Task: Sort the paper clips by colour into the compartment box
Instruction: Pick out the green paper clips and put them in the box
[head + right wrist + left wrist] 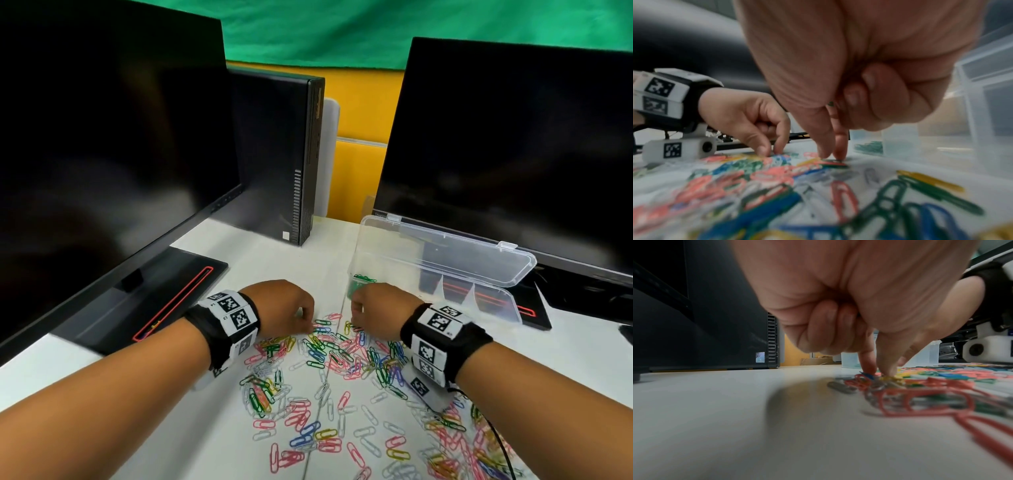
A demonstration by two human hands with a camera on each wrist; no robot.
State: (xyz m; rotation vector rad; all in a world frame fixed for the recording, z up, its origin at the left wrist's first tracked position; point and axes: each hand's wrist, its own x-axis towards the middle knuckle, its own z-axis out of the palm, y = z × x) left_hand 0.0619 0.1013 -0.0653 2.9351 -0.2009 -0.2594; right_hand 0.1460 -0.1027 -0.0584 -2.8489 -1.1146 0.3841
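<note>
Forearms fill the lower corners of the head view, each wrist wrapped in a black band (219,329) with printed markers. Between and under them, clips (329,383) in pink, green, blue, yellow and white lie scattered over the white tabletop (219,428); the spread runs off the bottom right edge, partly under the right forearm. In the wrist views the nearest clips blur out.

At the far edge of the spread, the left hand (286,310) has thumb and forefinger tips down on the clips, the other fingers curled into the palm; whether its grip has closed on a clip is hard to make out. The right hand (378,310) is posed alike, tips pressed on a green clip (833,161), with something green tucked in its curled fingers (853,97).

Just beyond the right hand stands the clear box (442,274), lid open, green clips (364,278) in its left compartment, partly hidden by the hand. Behind rise two dark monitors (102,154) and a computer (274,154).
</note>
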